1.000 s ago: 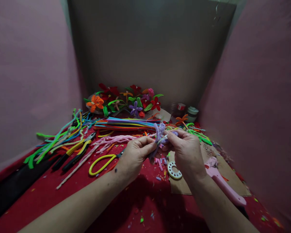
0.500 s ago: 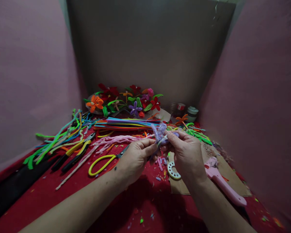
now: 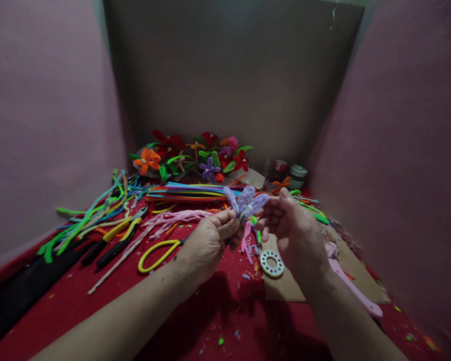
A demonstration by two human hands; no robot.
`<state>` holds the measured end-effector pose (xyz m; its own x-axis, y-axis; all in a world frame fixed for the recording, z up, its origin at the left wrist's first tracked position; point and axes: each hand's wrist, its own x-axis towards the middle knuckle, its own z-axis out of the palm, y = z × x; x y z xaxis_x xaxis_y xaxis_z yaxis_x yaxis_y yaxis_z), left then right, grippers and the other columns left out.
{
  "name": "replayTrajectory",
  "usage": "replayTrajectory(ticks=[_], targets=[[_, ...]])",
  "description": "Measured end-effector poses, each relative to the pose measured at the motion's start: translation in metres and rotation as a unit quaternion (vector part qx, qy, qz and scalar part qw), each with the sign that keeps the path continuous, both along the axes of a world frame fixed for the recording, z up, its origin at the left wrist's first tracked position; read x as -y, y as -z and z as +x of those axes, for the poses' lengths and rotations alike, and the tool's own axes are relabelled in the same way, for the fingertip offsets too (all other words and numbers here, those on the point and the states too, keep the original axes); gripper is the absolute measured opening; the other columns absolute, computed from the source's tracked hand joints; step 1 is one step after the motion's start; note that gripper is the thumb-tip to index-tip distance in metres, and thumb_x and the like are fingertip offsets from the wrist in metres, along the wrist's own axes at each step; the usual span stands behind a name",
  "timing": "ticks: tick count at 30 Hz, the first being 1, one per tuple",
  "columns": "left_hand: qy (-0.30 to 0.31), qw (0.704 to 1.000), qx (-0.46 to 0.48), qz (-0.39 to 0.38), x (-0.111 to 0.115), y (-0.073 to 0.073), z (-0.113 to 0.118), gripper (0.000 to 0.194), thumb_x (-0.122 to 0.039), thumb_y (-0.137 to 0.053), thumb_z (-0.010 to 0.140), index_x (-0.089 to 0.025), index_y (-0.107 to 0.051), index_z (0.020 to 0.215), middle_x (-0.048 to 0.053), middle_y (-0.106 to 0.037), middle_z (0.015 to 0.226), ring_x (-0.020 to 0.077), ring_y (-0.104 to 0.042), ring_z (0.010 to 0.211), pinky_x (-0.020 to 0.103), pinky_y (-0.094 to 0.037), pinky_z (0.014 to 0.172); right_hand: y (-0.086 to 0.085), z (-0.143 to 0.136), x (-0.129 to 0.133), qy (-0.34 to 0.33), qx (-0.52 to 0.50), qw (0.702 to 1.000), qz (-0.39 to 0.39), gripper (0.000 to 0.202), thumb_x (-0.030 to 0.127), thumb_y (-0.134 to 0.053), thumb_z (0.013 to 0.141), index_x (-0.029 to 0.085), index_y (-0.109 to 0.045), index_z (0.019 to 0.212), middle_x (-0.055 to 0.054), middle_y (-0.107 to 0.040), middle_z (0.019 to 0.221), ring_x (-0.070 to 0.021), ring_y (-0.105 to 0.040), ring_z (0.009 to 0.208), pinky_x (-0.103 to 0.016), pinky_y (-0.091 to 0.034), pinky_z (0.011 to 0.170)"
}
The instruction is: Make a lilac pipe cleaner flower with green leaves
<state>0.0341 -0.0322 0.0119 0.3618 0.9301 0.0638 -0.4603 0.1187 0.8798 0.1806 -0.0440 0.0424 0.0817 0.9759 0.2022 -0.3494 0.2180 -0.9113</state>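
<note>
A fuzzy light-purple flower (image 3: 247, 200) with spread petals and a pale centre is pinched at its base by my left hand (image 3: 210, 240). Just right of it, my right hand (image 3: 295, 228) has its thumb raised apart from the curled fingers, whose tips are near the right petal; whether they touch it is unclear. Yellow-handled scissors (image 3: 160, 255) lie partly behind my left wrist. Below the hands is a white disc with holes (image 3: 271, 263) on brown cardboard (image 3: 285, 291).
Finished flowers (image 3: 209, 168) stand along the back. Pipe cleaners (image 3: 188, 193) lie in front, with loose ones (image 3: 93, 215) at left. Pliers (image 3: 116, 238) rest beside them. A pink glue gun (image 3: 355, 288) is at right, near a lidded jar (image 3: 298, 175).
My right hand has moved right off the flower's centre and its thumb has lifted. The flower has opened to view, still in my left hand.
</note>
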Motion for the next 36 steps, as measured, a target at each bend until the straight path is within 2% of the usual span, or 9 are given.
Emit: replayTrajectory(ticks=[4, 6, 8, 9, 15, 20, 27, 31, 36], targets=[[-0.036, 0.999, 0.021, -0.008, -0.003, -0.008, -0.004, 0.014, -0.022, -0.069, 0.072, -0.011, -0.061, 0.068, 0.001, -0.057, 0.061, 0.0065, -0.047, 0.052, 0.018, -0.035, 0.051, 0.006, 0.046, -0.014, 0.148, 0.196, 0.969, -0.010, 0.026, 0.040, -0.063, 0.070, 0.015, -0.064, 0.080, -0.003, -0.064, 0.067, -0.0125, -0.055, 0.049, -0.021, -0.036, 0.039], [-0.048, 0.998, 0.026, -0.014, -0.005, -0.011, -0.005, 0.010, -0.017, -0.068, 0.072, -0.010, -0.062, 0.069, 0.002, -0.060, 0.063, 0.0071, -0.050, 0.053, 0.018, -0.038, 0.052, 0.013, 0.071, -0.026, 0.191, 0.429, 0.881, -0.049, 0.019, 0.031, -0.056, 0.075, 0.015, -0.066, 0.079, -0.003, -0.062, 0.060, -0.0130, -0.052, 0.047, -0.023, -0.036, 0.043], [-0.049, 0.998, 0.027, -0.018, -0.007, -0.011, -0.006, 0.006, -0.015, -0.067, 0.072, -0.010, -0.063, 0.070, 0.003, -0.063, 0.065, 0.0080, -0.054, 0.054, 0.018, -0.041, 0.053, 0.021, 0.088, -0.036, 0.145, 0.673, 0.721, -0.087, 0.018, 0.021, -0.050, 0.075, 0.016, -0.068, 0.071, -0.004, -0.063, 0.060, -0.0148, -0.056, 0.054, -0.024, -0.036, 0.050], [-0.044, 0.999, 0.026, -0.019, -0.008, -0.010, -0.006, 0.006, -0.014, -0.067, 0.072, -0.010, -0.064, 0.071, 0.004, -0.064, 0.066, 0.0085, -0.056, 0.055, 0.018, -0.041, 0.053, 0.026, 0.092, -0.040, 0.129, 0.701, 0.694, -0.096, 0.016, 0.016, -0.053, 0.071, 0.015, -0.067, 0.063, -0.005, -0.063, 0.058, -0.0157, -0.056, 0.055, -0.025, -0.034, 0.051], [-0.031, 0.999, 0.018, -0.029, -0.013, -0.002, -0.005, 0.005, -0.013, -0.066, 0.073, -0.009, -0.064, 0.072, 0.006, -0.067, 0.067, 0.0097, -0.059, 0.054, 0.017, -0.041, 0.048, 0.049, 0.089, -0.060, 0.123, 0.744, 0.643, -0.134, 0.011, 0.017, -0.056, 0.065, 0.013, -0.065, 0.062, -0.013, -0.065, 0.069, -0.0213, -0.058, 0.064, -0.028, -0.030, 0.051], [-0.045, 0.998, 0.021, -0.050, -0.015, -0.001, -0.007, 0.005, -0.011, -0.067, 0.071, -0.008, -0.063, 0.070, 0.007, -0.067, 0.065, 0.0095, -0.059, 0.051, 0.016, -0.041, 0.046, 0.046, 0.093, -0.076, 0.126, 0.714, 0.664, -0.181, 0.008, 0.014, -0.055, 0.063, 0.015, -0.063, 0.058, -0.009, -0.062, 0.059, -0.0186, -0.057, 0.058, -0.025, -0.032, 0.048], [-0.053, 0.995, 0.028, -0.079, -0.016, -0.003, -0.007, 0.005, -0.007, -0.060, 0.076, -0.007, -0.062, 0.072, 0.008, -0.067, 0.064, 0.0090, -0.059, 0.049, 0.016, -0.043, 0.045, 0.024, 0.111, -0.058, 0.061, 0.591, 0.762, -0.256, 0.027, 0.020, -0.054, 0.063, 0.019, -0.043, 0.039, 0.004, -0.035, 0.030, -0.0082, -0.032, 0.029, -0.022, -0.023, 0.032], [-0.052, 0.994, 0.036, -0.092, -0.014, -0.003, -0.005, 0.006, -0.005, -0.060, 0.076, -0.008, -0.061, 0.070, 0.009, -0.067, 0.064, 0.0088, -0.058, 0.047, 0.016, -0.044, 0.045, 0.014, 0.120, -0.043, 0.041, 0.538, 0.804, -0.250, 0.030, 0.022, -0.054, 0.065, 0.019, -0.040, 0.038, 0.004, -0.035, 0.028, -0.0068, -0.030, 0.026, -0.022, -0.020, 0.030], [-0.038, 0.992, 0.055, -0.107, -0.011, -0.005, -0.003, 0.012, -0.003, -0.054, 0.079, -0.008, -0.060, 0.070, 0.009, -0.066, 0.064, 0.0100, -0.060, 0.050, 0.017, -0.046, 0.047, 0.015, 0.101, -0.019, -0.046, 0.325, 0.933, -0.149, 0.024, 0.033, -0.061, 0.069, 0.015, -0.052, 0.054, 0.003, -0.047, 0.038, -0.0059, -0.035, 0.030, -0.020, -0.023, 0.031]])
